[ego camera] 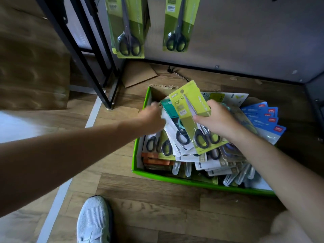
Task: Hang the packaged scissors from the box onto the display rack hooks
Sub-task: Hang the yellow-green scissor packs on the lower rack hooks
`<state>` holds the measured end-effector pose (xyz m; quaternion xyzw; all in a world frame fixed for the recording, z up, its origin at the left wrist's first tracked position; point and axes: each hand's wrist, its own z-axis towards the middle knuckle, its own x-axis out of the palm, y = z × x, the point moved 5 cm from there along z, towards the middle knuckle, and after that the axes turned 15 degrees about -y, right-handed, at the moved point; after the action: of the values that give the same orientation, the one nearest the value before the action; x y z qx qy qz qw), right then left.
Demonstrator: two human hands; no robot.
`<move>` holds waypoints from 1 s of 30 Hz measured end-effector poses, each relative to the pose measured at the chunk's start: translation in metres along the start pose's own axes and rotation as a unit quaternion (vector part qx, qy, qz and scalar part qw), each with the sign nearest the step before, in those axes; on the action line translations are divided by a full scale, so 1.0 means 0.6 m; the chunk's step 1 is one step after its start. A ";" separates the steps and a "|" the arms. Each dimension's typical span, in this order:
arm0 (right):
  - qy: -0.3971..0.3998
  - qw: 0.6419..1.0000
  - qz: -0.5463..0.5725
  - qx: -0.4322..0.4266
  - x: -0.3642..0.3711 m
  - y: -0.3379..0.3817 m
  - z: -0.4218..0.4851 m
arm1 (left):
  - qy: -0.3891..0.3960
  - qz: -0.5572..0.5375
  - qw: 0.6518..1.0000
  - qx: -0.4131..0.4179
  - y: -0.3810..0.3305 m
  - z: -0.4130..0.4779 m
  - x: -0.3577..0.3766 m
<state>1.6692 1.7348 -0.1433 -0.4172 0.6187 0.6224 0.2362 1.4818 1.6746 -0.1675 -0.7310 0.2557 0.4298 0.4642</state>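
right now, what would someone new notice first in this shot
The eye lands first on the yellow-green scissors pack that the right hand pinches above the green box, which sits on the floor heaped with more packs. The left hand, blurred, reaches into the left side of the heap. Higher up, two matching packs hang side by side on the rack.

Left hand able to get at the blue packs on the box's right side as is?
Probably not directly: the right hand and the yellow-green pack it holds sit between the left hand and the blue packs.
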 end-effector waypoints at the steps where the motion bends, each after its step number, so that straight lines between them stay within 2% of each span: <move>1: -0.005 1.000 -0.005 0.004 0.001 0.000 0.000 | 0.057 0.008 0.998 -0.020 0.009 -0.017 0.025; 3: -0.005 1.000 -0.021 0.000 0.005 0.001 -0.002 | 0.133 -0.021 0.989 -0.065 0.022 -0.050 0.065; 4: -0.004 1.000 -0.027 -0.003 0.007 0.001 -0.002 | 0.148 -0.038 0.984 -0.087 0.026 -0.065 0.081; 7: -0.005 0.999 -0.043 -0.007 0.015 -0.001 -0.001 | 0.119 -0.102 0.972 -0.173 0.033 -0.084 0.102; 9: 0.004 0.999 -0.052 -0.004 0.023 -0.007 0.001 | 0.124 -0.184 0.943 -0.248 0.031 -0.086 0.105; 15: 0.019 0.998 -0.056 0.019 0.031 -0.015 0.006 | 0.155 -0.265 0.893 -0.329 0.039 -0.086 0.106; 19: 0.035 0.998 0.011 0.058 0.029 -0.021 0.012 | 0.146 -0.317 0.872 -0.344 0.039 -0.084 0.100; 21: 0.038 0.995 0.035 0.083 0.027 -0.025 0.014 | 0.124 -0.322 0.882 -0.320 0.039 -0.078 0.089; 24: 0.027 0.993 0.038 0.112 0.028 -0.028 0.015 | 0.043 -0.246 0.939 -0.238 0.039 -0.065 0.048; 26: 0.022 0.992 0.043 0.115 0.033 -0.024 0.016 | -0.023 -0.191 0.964 -0.186 0.038 -0.057 0.012; 30: 0.014 0.992 0.071 0.107 0.047 -0.011 0.015 | -0.077 -0.160 0.972 -0.153 0.042 -0.051 -0.040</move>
<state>1.6571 1.7378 -0.1709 -0.3530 0.7134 0.5616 0.2258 1.4624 1.6354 -0.1522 -0.7895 0.0305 0.4387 0.4281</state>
